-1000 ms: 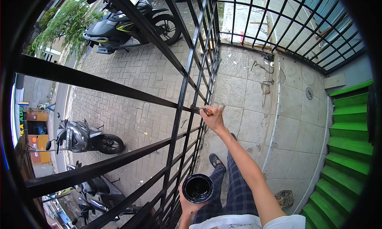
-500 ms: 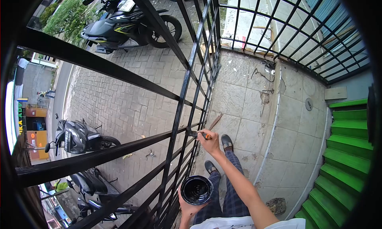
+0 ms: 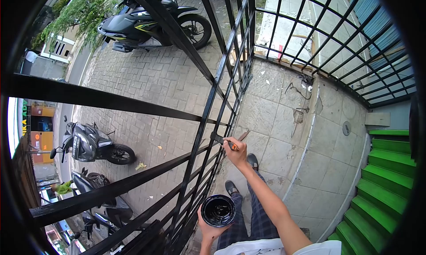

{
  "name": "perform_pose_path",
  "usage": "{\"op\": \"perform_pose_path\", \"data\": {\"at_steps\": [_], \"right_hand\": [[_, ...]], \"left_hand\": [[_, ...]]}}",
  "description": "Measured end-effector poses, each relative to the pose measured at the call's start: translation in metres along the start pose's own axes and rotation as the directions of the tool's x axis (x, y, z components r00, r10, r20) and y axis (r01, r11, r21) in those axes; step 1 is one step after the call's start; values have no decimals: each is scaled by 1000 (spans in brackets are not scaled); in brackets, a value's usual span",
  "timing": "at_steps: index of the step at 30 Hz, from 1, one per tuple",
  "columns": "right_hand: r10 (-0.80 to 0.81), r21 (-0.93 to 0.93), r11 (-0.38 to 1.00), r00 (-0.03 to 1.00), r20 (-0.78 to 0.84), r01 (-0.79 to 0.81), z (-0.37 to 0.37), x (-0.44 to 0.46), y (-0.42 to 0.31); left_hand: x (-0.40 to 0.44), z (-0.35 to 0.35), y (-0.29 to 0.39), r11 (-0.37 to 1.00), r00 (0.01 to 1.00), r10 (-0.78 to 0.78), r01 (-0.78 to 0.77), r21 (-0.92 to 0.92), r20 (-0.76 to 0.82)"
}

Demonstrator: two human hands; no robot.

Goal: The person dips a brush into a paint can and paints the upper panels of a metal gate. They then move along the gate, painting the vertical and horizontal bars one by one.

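Far left, a grey motorcycle (image 3: 84, 144) stands on the block paving, beyond the black metal fence (image 3: 106, 96). Low, near the centre, the left hand (image 3: 212, 231) is wrapped around an open can (image 3: 218, 225) holding glossy black liquid, presumably paint; the can is just beside the bars, below the other hand. The paintbrush (image 3: 218, 138) is at the fence lattice, head toward a bar; bristle contact not resolvable at this size. The right hand (image 3: 237, 150) is closed on its handle, just right of the bars. Judgement: a light load, with excess wiped on the can rim, should limit runs; strokes along each bar, working into the crossings, should coat more evenly. Holding the can upright and near the brush would shorten the drip path over the pale floor tiles (image 3: 279, 126) at right. Far right, green slats (image 3: 384, 170) appear well clear of the brush, so splash risk there seems low.
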State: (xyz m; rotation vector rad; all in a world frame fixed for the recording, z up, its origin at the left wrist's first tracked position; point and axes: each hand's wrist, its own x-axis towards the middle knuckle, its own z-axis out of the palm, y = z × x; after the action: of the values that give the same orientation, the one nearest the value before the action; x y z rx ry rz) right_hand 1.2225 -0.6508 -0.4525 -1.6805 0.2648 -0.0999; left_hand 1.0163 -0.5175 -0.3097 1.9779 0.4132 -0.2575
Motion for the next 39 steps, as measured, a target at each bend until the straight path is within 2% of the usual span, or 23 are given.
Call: {"op": "perform_pose_path", "data": {"at_steps": [2,3,6,7,10,11,14,18,19,22,23,26,27,31,34,35,38,39], "right_hand": [[-61,-83,993,980,190,78,-4,4,4],[-83,-101,989,977,195,104,-5,8,0],[-16,-46,999,999,-49,14,-7,20,-11],[-80,-23,997,992,-97,78,-5,20,-8],[-135,-174,967,954,268,185,-8,20,-1],[-158,-144,969,953,257,199,-8,22,0],[-205,-121,973,978,-47,198,-7,30,-9],[-215,-187,952,964,159,244,-12,30,-11],[-193,-167,964,977,89,206,-12,32,-13],[-214,-188,958,976,25,215,-10,35,-11],[-243,-231,936,961,128,267,-12,35,-10],[-240,-174,955,971,20,240,-16,44,-11],[-275,-164,952,957,-88,258,-15,45,-13],[-201,-177,954,955,218,241,-21,40,-7],[-224,-79,972,974,-22,221,-14,43,-12],[-199,-116,975,976,-84,188,-12,43,-14],[-208,-220,945,963,173,244,-11,31,-1],[-230,-153,948,935,269,278,-14,30,-2]], "left_hand": [[3,6,4,1000,1000,6,-6,6,8],[4,8,8,1000,1000,7,-7,12,10],[10,16,21,999,999,34,-35,29,13],[11,18,23,1000,1000,18,-19,14,7],[14,28,29,1000,1000,-13,13,-5,16],[15,30,30,1000,1000,-11,10,15,25],[16,35,36,999,1000,-13,12,34,28],[22,40,50,1000,998,-5,5,-3,63],[23,40,47,1000,998,12,-12,4,69],[29,35,40,999,995,33,-35,25,99],[31,33,41,999,993,26,-29,27,119],[42,33,43,999,986,38,-37,-13,163],[47,33,46,999,985,49,-49,-5,164],[61,32,55,998,983,52,-47,-28,176],[67,27,47,997,979,70,-77,30,193],[68,25,45,996,978,66,-76,45,198],[72,20,33,998,972,65,-60,-29,227],[74,17,31,999,966,41,-35,-25,254]]}}
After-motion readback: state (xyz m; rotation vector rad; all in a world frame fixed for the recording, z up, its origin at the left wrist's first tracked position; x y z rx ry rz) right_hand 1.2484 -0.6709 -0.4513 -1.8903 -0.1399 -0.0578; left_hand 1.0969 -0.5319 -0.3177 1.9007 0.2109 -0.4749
